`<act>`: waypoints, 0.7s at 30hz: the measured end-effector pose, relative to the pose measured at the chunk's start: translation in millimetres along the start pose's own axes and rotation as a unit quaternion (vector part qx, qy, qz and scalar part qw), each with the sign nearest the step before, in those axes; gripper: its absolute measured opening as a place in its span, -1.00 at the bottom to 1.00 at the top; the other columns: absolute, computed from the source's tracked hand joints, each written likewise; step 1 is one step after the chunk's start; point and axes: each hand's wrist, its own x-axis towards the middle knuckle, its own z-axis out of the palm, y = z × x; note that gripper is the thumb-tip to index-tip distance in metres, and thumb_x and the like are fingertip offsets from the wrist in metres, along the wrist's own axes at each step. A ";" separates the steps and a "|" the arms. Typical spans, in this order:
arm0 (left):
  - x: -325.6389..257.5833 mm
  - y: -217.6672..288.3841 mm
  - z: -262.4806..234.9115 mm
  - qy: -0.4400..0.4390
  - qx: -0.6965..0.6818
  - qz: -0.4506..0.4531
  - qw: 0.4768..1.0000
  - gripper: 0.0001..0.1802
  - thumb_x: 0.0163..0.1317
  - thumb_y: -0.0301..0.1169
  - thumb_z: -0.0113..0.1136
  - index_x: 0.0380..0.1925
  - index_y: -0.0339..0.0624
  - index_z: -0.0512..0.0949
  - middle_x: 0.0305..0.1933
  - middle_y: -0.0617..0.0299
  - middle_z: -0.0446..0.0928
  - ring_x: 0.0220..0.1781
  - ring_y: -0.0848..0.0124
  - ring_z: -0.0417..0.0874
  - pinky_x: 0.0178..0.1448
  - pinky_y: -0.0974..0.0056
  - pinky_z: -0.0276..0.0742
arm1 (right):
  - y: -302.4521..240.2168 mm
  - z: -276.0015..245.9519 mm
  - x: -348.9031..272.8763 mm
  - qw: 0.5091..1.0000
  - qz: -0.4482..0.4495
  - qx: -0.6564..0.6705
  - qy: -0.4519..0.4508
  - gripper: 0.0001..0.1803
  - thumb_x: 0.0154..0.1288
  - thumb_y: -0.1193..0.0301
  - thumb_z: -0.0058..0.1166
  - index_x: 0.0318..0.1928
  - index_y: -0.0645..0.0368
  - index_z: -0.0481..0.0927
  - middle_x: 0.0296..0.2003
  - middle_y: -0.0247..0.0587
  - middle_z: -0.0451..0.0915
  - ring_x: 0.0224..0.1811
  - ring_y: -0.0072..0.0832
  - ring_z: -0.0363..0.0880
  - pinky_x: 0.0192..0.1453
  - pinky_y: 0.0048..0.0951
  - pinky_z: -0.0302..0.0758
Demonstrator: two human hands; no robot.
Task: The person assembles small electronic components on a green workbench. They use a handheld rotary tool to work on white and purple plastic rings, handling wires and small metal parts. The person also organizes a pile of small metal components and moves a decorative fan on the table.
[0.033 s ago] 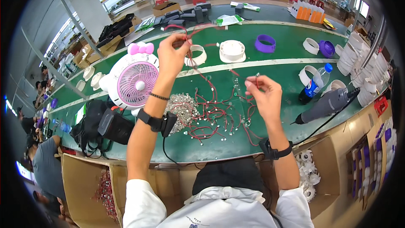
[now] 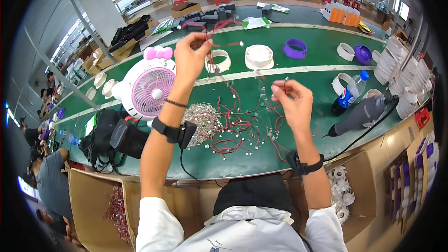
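Raised over the far part of the bench, my left hand [image 2: 192,60] pinches a few thin red wires [image 2: 219,25] with small white plugs. Their upper ends are blurred, and other strands hang below the fingers. Lower and to the right, my right hand [image 2: 295,99] has its thumb and forefinger closed around something small and dark that I cannot make out. Between the hands a tangle of red wires [image 2: 238,125] with white plugs lies on the green bench. A heap of small silvery parts [image 2: 201,123] sits left of it, beside my left forearm.
A white-and-pink fan [image 2: 151,91] stands left of the heap, behind a black bag [image 2: 100,137]. White rings [image 2: 218,61], a white round base [image 2: 259,57] and a purple ring [image 2: 295,49] line the back. A bottle [image 2: 350,94] and a grey electric screwdriver [image 2: 361,115] are at right.
The free ends of the red wires above my left hand have swung slightly. Both hands keep almost the same place and grip.
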 end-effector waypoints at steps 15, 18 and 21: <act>53.6 130.0 -92.7 0.089 0.127 0.067 0.986 -0.77 0.27 -0.43 0.47 -0.12 -0.33 0.76 -0.24 0.15 0.78 -0.23 0.50 0.76 -0.11 0.37 0.69 | -8.3 97.3 22.3 0.984 0.039 0.167 -0.052 -0.80 0.40 0.56 0.34 -0.06 0.46 0.69 -0.30 -0.09 0.75 -0.34 -0.46 0.80 -0.25 -0.51 0.78; 33.0 152.1 -134.4 0.105 0.156 0.060 0.980 -0.77 0.27 -0.47 0.46 -0.09 -0.32 0.77 -0.23 0.15 0.78 -0.22 0.49 0.77 -0.08 0.38 0.69 | -18.4 125.2 11.3 0.973 0.036 0.204 -0.104 -0.80 0.42 0.56 0.32 -0.06 0.47 0.68 -0.31 -0.08 0.75 -0.30 -0.42 0.83 -0.24 -0.52 0.79; -1.2 164.5 -195.5 0.151 0.219 0.078 0.961 -0.75 0.27 -0.48 0.48 -0.08 -0.35 0.76 -0.21 0.14 0.77 -0.22 0.48 0.78 -0.06 0.38 0.70 | -36.0 169.8 -13.6 0.956 0.037 0.234 -0.172 -0.79 0.43 0.57 0.30 -0.04 0.51 0.66 -0.30 -0.05 0.76 -0.29 -0.39 0.84 -0.24 -0.49 0.80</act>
